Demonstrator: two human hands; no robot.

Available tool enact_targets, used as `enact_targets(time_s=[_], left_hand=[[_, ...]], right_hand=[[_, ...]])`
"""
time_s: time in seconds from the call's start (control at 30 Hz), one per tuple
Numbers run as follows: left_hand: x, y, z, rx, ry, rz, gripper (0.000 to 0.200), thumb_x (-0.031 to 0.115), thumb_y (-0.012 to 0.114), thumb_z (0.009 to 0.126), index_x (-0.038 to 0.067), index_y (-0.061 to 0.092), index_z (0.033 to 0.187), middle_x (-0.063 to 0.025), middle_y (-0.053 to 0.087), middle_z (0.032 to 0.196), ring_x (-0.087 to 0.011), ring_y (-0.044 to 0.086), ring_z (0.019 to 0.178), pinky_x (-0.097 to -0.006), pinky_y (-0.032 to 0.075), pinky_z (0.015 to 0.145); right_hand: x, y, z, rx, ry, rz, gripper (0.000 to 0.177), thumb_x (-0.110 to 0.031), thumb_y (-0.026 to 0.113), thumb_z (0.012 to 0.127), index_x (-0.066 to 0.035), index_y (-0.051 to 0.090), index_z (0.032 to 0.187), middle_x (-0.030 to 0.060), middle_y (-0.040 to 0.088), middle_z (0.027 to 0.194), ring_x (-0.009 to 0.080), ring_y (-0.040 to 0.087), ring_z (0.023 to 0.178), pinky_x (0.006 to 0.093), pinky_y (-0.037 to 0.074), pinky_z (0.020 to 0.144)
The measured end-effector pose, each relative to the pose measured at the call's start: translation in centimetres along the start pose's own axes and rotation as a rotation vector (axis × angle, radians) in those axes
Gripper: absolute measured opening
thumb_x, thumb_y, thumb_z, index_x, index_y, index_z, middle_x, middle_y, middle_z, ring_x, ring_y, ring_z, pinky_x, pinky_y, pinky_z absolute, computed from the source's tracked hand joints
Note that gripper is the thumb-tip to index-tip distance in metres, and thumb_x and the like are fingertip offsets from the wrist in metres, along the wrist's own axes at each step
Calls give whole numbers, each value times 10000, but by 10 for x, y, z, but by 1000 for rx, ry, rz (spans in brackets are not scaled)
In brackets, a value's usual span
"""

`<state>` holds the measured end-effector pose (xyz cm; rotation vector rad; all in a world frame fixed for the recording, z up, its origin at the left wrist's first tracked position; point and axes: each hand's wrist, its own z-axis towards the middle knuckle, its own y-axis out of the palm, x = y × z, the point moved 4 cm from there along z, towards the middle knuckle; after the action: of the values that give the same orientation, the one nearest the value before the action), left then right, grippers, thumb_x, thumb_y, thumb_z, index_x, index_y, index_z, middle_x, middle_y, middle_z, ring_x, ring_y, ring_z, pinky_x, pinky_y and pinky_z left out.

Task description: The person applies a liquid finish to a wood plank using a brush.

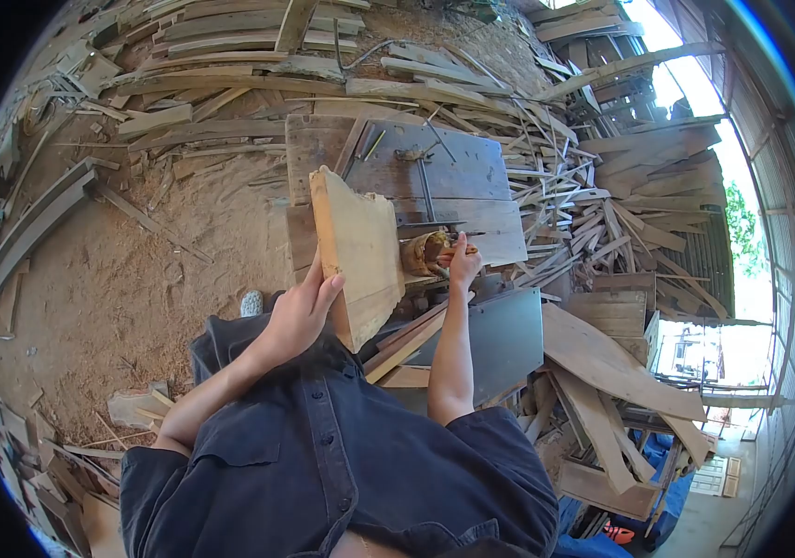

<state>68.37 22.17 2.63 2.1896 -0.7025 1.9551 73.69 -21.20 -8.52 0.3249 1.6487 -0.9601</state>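
Note:
A thick pale wooden board [365, 256] with a rough, jagged edge stands tilted in front of the body. My left hand [300, 312] is wrapped round its near left edge, thumb on the side. Right of the board is a stained brown pot [423, 253]. My right hand [461, 263] is closed on a small brown handle [464, 249] at the pot's right rim; what the handle belongs to is hidden in the pot. Both board and pot are over a worn wooden workbench [481, 177].
On the bench lie a metal clamp [426, 191] and a thin greenish stick [375, 145]. A dark flat panel [509, 339] is beside my right forearm. Scrap wood [556, 205] is heaped to the right and beyond the bench. Sandy ground [184, 223] stretches left.

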Motion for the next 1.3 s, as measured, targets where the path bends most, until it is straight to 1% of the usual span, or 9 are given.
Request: enact_targets(time_s=[0.13,0.23,0.33,0.7,0.73,0.83,0.9,0.97,1.3], left_hand=[[-1,0,0,9,7,-15,661,472,382,1118,120,215,1651,-306,707,1113,-531,655,1029,-549,523,872],[0,-1,-1,19,-3,-16,664,474,387,1116,121,218,1652,-305,708,1112,-532,656,1026,-549,524,873],[1,-2,-2,24,2,-9,670,478,393,1113,124,216,1655,-303,709,1112,-532,657,1023,-549,525,873],[-3,-3,-2,26,2,-19,673,467,415,1108,145,208,1662,-301,713,1071,-524,670,976,-549,532,844],[-3,-3,-3,29,-5,-19,673,465,418,1108,143,210,1661,-301,713,1063,-522,671,971,-549,532,839],[-4,-5,-3,22,-12,-23,671,460,427,1106,137,222,1657,-303,712,1055,-512,676,970,-543,533,830],[-4,-6,-4,31,-5,-18,669,458,431,1105,135,231,1655,-303,712,1047,-507,679,963,-538,534,827],[-3,-7,-4,39,-1,-16,666,455,435,1104,133,239,1653,-304,712,1040,-502,683,956,-533,534,824],[-27,0,-2,137,76,-97,716,464,446,1106,90,198,1664,-268,715,1115,-448,709,973,-468,541,865]], right_hand=[[6,3,4,48,-121,-193,519,-478,638,1039,-2,615,833,113,674,647,204,695,499,319,530,415],[13,16,5,-86,50,106,491,-453,663,1030,-4,609,838,117,666,636,206,691,487,314,536,415],[9,12,2,53,-19,-218,476,-431,686,1020,-1,605,834,117,669,647,204,691,489,309,539,425],[23,20,2,-77,-145,-297,455,-413,667,1027,1,665,836,122,700,661,243,714,609,409,541,621],[21,15,-1,-59,-173,-313,477,-441,677,1023,14,646,882,114,685,675,193,705,546,326,544,480],[13,11,-6,116,-499,-503,472,-442,672,1026,6,651,882,106,678,668,191,699,534,316,538,457],[9,14,-11,70,-469,-404,475,-444,670,1027,2,642,867,107,673,659,200,695,521,329,542,476],[5,13,-20,-9,-56,-212,429,-381,650,1042,8,659,861,118,683,678,245,707,612,391,529,598],[-60,3,-50,251,-395,-333,196,-203,751,968,-19,689,996,145,726,846,287,721,789,417,552,733]])
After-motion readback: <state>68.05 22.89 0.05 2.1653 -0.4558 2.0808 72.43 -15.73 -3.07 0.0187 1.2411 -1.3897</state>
